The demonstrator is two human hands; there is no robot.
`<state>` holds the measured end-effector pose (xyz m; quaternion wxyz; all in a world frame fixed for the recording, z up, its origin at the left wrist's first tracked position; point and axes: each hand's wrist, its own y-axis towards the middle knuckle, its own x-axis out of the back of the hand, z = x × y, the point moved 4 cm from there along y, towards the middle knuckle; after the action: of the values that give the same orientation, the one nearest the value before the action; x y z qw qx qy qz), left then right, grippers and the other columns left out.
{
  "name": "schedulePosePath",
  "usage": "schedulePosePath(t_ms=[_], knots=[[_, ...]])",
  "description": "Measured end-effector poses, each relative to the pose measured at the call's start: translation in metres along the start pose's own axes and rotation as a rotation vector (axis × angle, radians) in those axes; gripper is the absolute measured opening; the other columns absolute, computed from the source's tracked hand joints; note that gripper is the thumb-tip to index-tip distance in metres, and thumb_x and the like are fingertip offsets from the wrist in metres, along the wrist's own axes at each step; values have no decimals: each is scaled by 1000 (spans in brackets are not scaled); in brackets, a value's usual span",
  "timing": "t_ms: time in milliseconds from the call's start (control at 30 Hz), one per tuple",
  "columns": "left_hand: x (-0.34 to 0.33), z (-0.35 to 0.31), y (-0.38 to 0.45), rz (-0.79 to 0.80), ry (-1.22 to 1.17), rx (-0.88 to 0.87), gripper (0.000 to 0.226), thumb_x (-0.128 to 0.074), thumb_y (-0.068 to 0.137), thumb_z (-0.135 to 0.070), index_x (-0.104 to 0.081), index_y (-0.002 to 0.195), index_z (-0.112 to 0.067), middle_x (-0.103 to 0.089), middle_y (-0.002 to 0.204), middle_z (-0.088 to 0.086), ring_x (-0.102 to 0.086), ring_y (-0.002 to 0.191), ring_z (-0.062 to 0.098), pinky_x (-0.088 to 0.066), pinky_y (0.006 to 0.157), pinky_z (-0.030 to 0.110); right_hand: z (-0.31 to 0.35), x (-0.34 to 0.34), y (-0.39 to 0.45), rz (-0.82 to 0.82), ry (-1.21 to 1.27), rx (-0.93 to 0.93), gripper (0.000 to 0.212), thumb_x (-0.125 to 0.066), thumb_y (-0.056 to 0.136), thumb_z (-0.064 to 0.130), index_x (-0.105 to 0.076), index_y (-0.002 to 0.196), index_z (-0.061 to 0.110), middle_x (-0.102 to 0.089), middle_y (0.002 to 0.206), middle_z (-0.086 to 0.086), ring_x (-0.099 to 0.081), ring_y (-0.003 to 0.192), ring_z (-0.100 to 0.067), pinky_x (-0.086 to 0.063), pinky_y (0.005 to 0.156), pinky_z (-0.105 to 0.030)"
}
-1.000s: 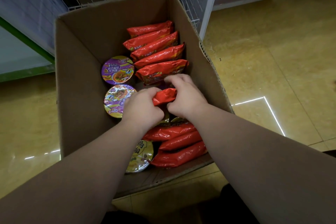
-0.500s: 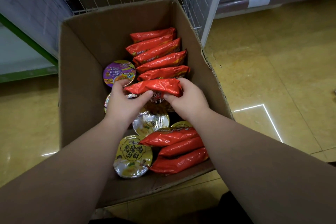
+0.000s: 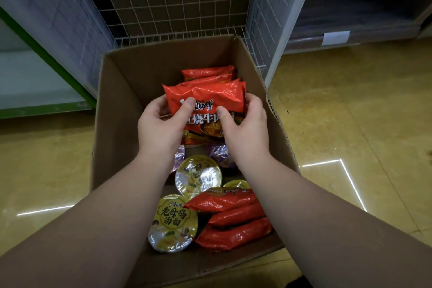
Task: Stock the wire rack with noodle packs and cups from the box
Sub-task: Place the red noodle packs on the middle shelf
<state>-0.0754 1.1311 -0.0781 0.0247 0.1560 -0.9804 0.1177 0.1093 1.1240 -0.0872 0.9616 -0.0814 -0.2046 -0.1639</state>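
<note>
A red noodle pack [image 3: 205,98] is held upright above the open cardboard box [image 3: 117,110], its printed face toward me. My left hand [image 3: 161,126] grips its left edge, thumb on the front. My right hand [image 3: 245,124] grips its right edge the same way. More red packs [image 3: 208,72] stand in a row at the box's far end, and three lie stacked [image 3: 233,217] at the near right. Yellow-lidded cups [image 3: 173,224] and purple-lidded cups [image 3: 219,152] sit on the box floor. The white wire rack [image 3: 177,7] stands just behind the box.
The rack's lower wire shelf edge [image 3: 177,36] runs right behind the box's far wall. A white upright post [image 3: 287,21] flanks the rack on the right. A green-edged shelf unit [image 3: 35,82] stands at the left. Glossy yellow floor [image 3: 350,112] surrounds the box.
Both hands have lifted the red pack out of the row and turned it upright, face toward me. The view has tilted up, showing more of the wire rack.
</note>
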Motion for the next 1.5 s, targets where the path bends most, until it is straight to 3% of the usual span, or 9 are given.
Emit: schedulePosePath(t_ms=[167, 367, 433, 533, 667, 800, 933, 1233, 1500], knots=[[1, -25, 4, -54, -60, -79, 44, -91, 81, -41, -72, 118, -25, -78, 112, -6, -75, 104, 9, -63, 91, 40, 21, -4, 4, -104, 60, 16, 31, -64, 91, 61, -57, 109, 37, -66, 107, 14, -64, 97, -6, -59, 84, -39], [2, -61, 13, -85, -56, -168, 28, -82, 92, -35, -77, 119, -30, -79, 108, -13, -75, 101, 5, -64, 88, 37, 57, -10, 20, -118, 153, -1, 37, -59, 89, 69, -60, 115, 43, -66, 113, 14, -66, 101, -5, -61, 86, -39], [3, -79, 17, -115, -66, -205, 29, -80, 94, -36, -77, 121, -30, -79, 110, -14, -74, 103, 3, -64, 88, 36, 79, -9, 25, -124, 166, 21, 38, -58, 91, 67, -60, 119, 42, -61, 118, 15, -63, 102, -4, -59, 85, -32], [5, -114, 23, -158, -91, -271, 27, -74, 98, -33, -77, 125, -32, -78, 110, -18, -73, 104, -1, -63, 91, 35, 115, -7, 29, -118, 175, 69, 32, -60, 97, 52, -59, 126, 39, -48, 126, 12, -53, 98, 1, -40, 69, -5], [7, -164, 28, -125, -77, -371, 29, -69, 99, -30, -74, 122, -47, -76, 112, -24, -71, 108, -1, -59, 97, 38, 163, -5, 37, -109, 211, 168, 30, -63, 97, 39, -58, 126, 38, -44, 123, 15, -54, 103, 1, -35, 66, -2], [17, -217, 33, -119, -98, -441, 30, -68, 99, -25, -70, 113, -52, -76, 110, -25, -71, 104, -4, -60, 95, 36, 219, -2, 49, -123, 241, 270, 29, -63, 95, 35, -57, 124, 35, -44, 120, 13, -57, 106, -6, -39, 73, -9], [29, -266, 35, -121, -105, -546, 33, -67, 101, -24, -67, 121, -50, -73, 117, -22, -68, 105, -8, -61, 93, 32, 274, 5, 58, -146, 239, 378, 27, -63, 95, 35, -56, 121, 38, -44, 116, 16, -56, 105, -5, -45, 78, -18], [57, -349, 40, -195, -41, -703, 45, -69, 94, -32, -59, 125, -63, -59, 127, -26, -58, 125, 12, -56, 102, 45, 376, 18, 59, -166, 284, 551, 42, -66, 96, 39, -49, 134, 43, -46, 117, 23, -56, 107, -2, -52, 82, -21], [102, -437, 57, -333, 119, -797, 63, -69, 92, -35, -47, 149, -51, -45, 139, -14, -44, 134, 19, -45, 113, 48, 465, 9, 55, -89, 366, 693, 53, -68, 91, 36, -44, 137, 46, -56, 122, 22, -59, 111, -2, -58, 91, -32]])
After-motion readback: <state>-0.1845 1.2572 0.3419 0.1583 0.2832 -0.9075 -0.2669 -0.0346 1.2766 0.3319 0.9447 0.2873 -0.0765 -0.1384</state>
